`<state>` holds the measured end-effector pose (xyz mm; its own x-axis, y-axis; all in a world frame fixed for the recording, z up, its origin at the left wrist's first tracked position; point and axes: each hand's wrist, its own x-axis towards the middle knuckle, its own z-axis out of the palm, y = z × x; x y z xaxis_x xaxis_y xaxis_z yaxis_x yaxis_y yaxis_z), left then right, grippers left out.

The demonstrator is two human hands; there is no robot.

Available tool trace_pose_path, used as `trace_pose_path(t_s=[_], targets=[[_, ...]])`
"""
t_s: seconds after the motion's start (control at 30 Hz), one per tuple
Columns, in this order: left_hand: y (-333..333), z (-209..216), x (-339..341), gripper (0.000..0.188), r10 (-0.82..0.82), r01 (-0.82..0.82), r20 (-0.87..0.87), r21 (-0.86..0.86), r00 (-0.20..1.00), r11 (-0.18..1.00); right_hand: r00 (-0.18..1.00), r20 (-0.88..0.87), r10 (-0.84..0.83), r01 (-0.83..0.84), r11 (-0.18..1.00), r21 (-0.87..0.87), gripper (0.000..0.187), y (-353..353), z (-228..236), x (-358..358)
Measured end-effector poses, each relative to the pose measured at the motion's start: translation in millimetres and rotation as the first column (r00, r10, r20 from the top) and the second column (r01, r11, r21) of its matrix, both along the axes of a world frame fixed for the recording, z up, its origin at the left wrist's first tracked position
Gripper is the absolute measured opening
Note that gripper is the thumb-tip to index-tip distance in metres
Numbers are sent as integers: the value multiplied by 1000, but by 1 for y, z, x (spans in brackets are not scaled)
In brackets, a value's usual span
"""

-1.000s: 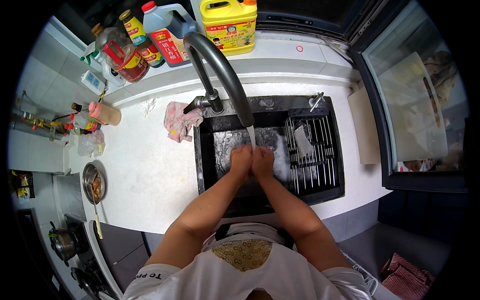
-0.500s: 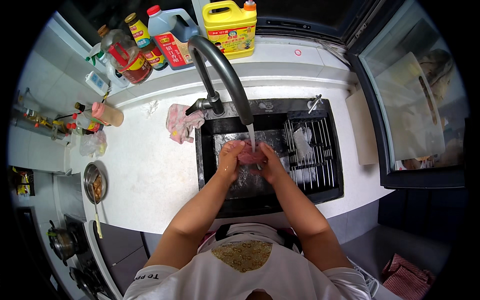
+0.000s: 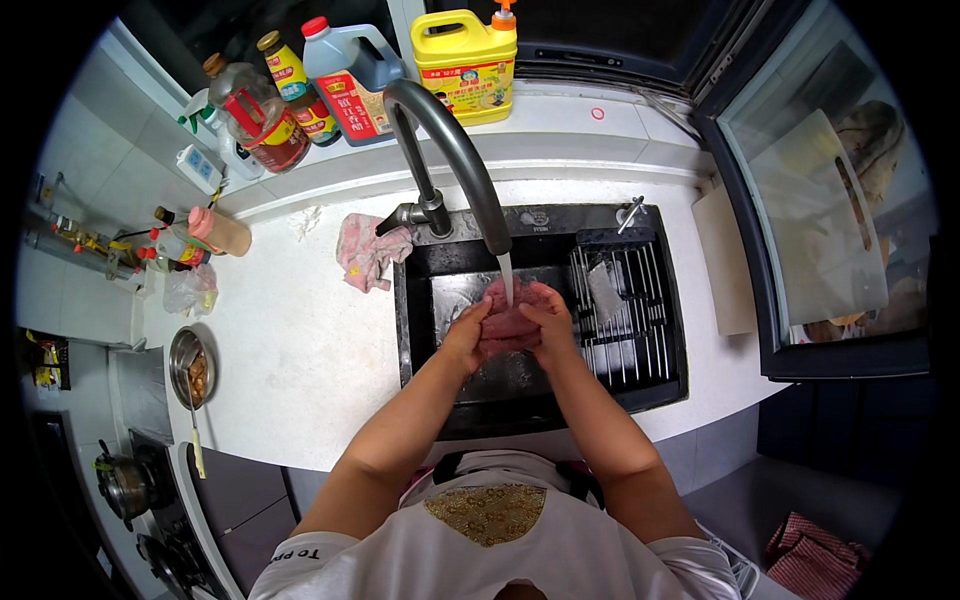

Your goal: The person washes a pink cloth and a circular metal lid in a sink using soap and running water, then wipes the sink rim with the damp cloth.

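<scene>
Between my two hands, over the black sink [image 3: 410, 350], is a soft pinkish-red piece [image 3: 510, 325] that looks like raw meat. My left hand [image 3: 468, 335] grips its left edge. With the thumb on top, my right hand [image 3: 550, 320] holds its right side. A stream of water [image 3: 507, 278] runs from the dark curved faucet [image 3: 470, 170] onto the far part of the piece. The fingers underneath are hidden.
A metal rack [image 3: 625, 310] spans the sink's right side. Left of the faucet lies a pink-and-white cloth [image 3: 370, 252]. A metal bowl [image 3: 183, 350] with brown food stands at the far left. Bottles and a yellow jug [image 3: 465, 70] line the sill; an open window [image 3: 820, 200] juts in right.
The pink piece now lies spread wider and flatter between my hands. Both hands have shifted slightly right, and the right thumb now presses on top of it.
</scene>
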<state>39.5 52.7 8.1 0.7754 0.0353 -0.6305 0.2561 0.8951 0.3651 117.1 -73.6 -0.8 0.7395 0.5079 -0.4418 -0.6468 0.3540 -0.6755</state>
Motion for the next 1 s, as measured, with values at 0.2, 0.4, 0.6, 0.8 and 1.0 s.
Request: trace_pose_path(t_s=[0.2, 0.4, 0.6, 0.8, 1.0], targets=[[-11, 7, 17, 24, 55, -32, -50, 376, 997, 926, 983, -173, 55, -67, 996, -64, 34, -18, -8, 21], [-11, 29, 17, 20, -265, 256, -71, 578, 962, 775, 830, -439, 344, -378, 926, 10, 45, -13, 6, 23], [-5, -31, 10, 45, -12, -8, 15, 881, 1000, 472, 965, -249, 79, -96, 994, -56, 21, 10, -38, 7], [4, 6, 9, 33, 6, 32, -241, 153, 971, 988, 838, 498, 223, -31, 931, -364, 26, 17, -9, -3], [8, -7, 4, 39, -81, 13, 117, 493, 990, 870, 968, -50, 244, -242, 969, 51, 39, 11, -5, 1]])
